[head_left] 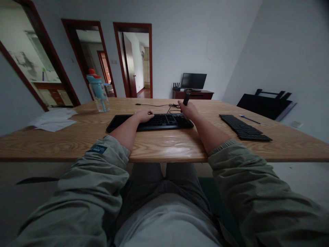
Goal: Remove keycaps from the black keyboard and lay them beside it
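Note:
A black keyboard lies on the wooden table in front of me, long side towards me. My left hand rests across its left-middle part, palm down, with the fingers lying over the keys near the far edge. Above the keyboard's right end, my right hand is closed round an upright black-handled tool. The handle sticks up out of the fist; its lower end is largely hidden by the hand, so its kind does not show. Behind the keyboard lies a thin black cable, partly bunched near my right hand.
To the right lie a black slab of keys and a thin blue stick with a pale tip. A clear bottle with a red and blue lid stands at the left, near white papers. The table's front edge is close to my body.

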Motion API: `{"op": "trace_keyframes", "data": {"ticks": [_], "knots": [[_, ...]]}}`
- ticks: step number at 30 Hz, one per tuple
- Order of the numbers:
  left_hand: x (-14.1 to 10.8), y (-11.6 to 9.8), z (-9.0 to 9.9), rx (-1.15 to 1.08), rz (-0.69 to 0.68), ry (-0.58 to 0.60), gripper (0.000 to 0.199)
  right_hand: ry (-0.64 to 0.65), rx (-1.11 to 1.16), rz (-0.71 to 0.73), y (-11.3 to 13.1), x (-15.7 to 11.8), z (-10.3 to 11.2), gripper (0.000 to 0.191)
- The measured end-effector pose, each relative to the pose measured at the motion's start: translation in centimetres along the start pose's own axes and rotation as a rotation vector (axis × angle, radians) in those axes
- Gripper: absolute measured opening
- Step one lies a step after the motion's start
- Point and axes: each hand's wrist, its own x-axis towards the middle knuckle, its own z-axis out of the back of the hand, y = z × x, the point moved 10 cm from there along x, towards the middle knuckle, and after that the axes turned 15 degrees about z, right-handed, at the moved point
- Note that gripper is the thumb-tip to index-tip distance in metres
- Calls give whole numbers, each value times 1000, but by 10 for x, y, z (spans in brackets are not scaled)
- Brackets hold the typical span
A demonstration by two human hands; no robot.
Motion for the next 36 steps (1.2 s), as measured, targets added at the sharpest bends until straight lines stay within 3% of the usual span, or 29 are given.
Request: {"op": "trace_keyframes", "data": {"ticks": [4,9,15,22,36], "knots": [[-2,2,-1,15,4,28,43,86,-46,-71,-11,-10,21,46],[-1,2,-2,8,-13,32,43,266,126,-205,-19,-34,20,31],[2,2,-4,16,-40,45,43,195,181,-191,-11,-35,28,21],[6,4,-6,18,-36,41,43,306,37,-82,-16,-28,16,20],[11,6,-10,-6,-55,49,43,291,34,-81,-13,-28,20,19]]}}
